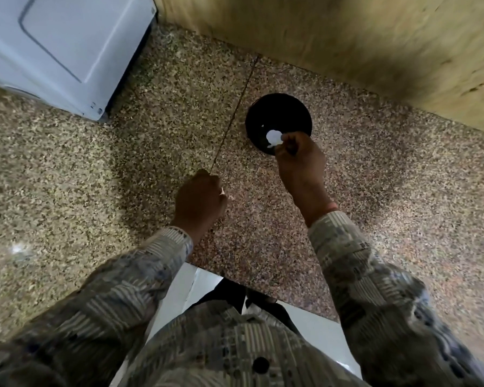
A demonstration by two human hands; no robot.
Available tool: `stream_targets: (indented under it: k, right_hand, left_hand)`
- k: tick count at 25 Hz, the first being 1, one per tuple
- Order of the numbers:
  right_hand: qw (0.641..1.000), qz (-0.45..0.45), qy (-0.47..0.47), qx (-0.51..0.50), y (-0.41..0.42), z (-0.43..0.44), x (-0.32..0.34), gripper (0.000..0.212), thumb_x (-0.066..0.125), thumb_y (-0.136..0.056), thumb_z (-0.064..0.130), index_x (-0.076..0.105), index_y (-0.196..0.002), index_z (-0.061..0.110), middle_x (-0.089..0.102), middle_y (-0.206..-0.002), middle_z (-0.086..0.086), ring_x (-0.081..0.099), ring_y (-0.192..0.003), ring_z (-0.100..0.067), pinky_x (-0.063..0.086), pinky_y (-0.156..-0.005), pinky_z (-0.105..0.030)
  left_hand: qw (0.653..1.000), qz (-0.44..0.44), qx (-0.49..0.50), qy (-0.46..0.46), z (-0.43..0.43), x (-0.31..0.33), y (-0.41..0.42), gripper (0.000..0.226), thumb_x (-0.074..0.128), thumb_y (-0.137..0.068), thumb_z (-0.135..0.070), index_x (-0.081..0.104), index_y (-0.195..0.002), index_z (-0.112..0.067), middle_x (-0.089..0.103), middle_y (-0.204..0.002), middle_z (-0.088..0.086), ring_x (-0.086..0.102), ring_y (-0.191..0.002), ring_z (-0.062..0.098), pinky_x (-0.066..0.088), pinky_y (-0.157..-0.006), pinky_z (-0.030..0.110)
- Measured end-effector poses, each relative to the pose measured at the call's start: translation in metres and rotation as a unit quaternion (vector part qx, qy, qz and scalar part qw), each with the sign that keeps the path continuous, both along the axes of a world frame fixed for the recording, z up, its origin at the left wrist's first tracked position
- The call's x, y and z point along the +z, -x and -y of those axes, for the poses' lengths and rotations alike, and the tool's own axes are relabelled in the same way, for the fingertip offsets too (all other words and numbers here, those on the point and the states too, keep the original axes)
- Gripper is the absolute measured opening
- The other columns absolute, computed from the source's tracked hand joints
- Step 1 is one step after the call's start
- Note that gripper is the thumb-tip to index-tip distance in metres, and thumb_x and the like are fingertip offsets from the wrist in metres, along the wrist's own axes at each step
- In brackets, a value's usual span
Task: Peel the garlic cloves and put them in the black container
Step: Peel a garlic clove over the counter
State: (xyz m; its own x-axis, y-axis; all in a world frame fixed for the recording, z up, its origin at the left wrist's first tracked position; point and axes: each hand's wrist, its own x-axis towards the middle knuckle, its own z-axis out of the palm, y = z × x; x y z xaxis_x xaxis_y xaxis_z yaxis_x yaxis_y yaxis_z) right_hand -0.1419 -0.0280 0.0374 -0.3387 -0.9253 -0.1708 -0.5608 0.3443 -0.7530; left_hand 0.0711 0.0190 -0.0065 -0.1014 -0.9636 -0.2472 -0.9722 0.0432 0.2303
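- The black container (277,113) sits on the speckled stone countertop (95,177), right of centre and towards the far wall; it is round and dark inside.
- The right hand (299,166) reaches over the container's near rim. Its fingers are curled in tight and pinch a white garlic clove (273,138) at their tips.
- The clove is bright and bare-looking, and it hangs just over the near part of the container's opening (whether it touches the inside, I cannot tell).
- The left hand (199,199) is nearer and to the left, above the counter and well apart from the container. Its fingers are folded into a fist, and a small pale scrap (222,191) pokes out from between them on the right side.
- Both arms wear patterned grey-brown sleeves (361,275).
- A white appliance (62,46) stands at the far left corner.
- A tan wall (347,37) runs along the far right.
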Motion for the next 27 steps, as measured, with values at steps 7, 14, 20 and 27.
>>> stream_targets:
  k: [7,14,20,27]
  right_hand:
    - [0.978,0.148,-0.148,0.027,-0.02,-0.061,-0.03,0.014,0.076,-0.091,0.023,0.078,-0.104,0.026,0.078,-0.097,0.009,0.074,-0.088,-0.013,0.064,-0.08,-0.036]
    - [0.837,0.502,-0.21,-0.059,-0.031,-0.077,-0.022,0.011,0.07,-0.092,-0.001,0.072,-0.102,-0.001,0.073,-0.098,-0.023,0.071,-0.085,-0.025,0.061,-0.079,-0.034]
    - [0.802,0.543,-0.241,-0.063,-0.019,-0.08,-0.024,0.012,0.06,-0.099,0.0,0.069,-0.107,0.0,0.072,-0.099,-0.018,0.071,-0.089,-0.025,0.061,-0.086,-0.038]
    - [0.82,0.507,-0.244,-0.103,-0.023,-0.09,-0.036,0.017,0.05,-0.107,0.005,0.065,-0.116,0.002,0.068,-0.092,-0.013,0.069,-0.077,-0.019,0.063,-0.072,-0.031]
  left_hand:
    - [0.995,-0.086,0.034,-0.022,0.005,0.004,0.005,0.012,0.077,-0.086,-0.037,0.079,-0.092,-0.026,0.073,-0.094,-0.009,0.069,-0.084,0.012,0.053,-0.074,0.026]
    - [0.904,-0.383,0.127,-0.144,-0.003,0.017,0.004,0.019,0.087,-0.08,-0.012,0.081,-0.093,-0.023,0.077,-0.076,-0.012,0.073,-0.067,0.005,0.06,-0.067,0.025]
    - [0.814,-0.488,0.232,-0.213,-0.009,0.016,0.009,0.013,0.082,-0.082,-0.002,0.079,-0.094,-0.009,0.078,-0.081,0.001,0.073,-0.074,0.014,0.059,-0.062,0.022]
    - [0.995,-0.1,0.025,-0.008,-0.008,0.009,0.005,0.014,0.083,-0.084,-0.03,0.08,-0.088,-0.016,0.078,-0.086,0.0,0.062,-0.07,0.01,0.039,-0.066,0.018]
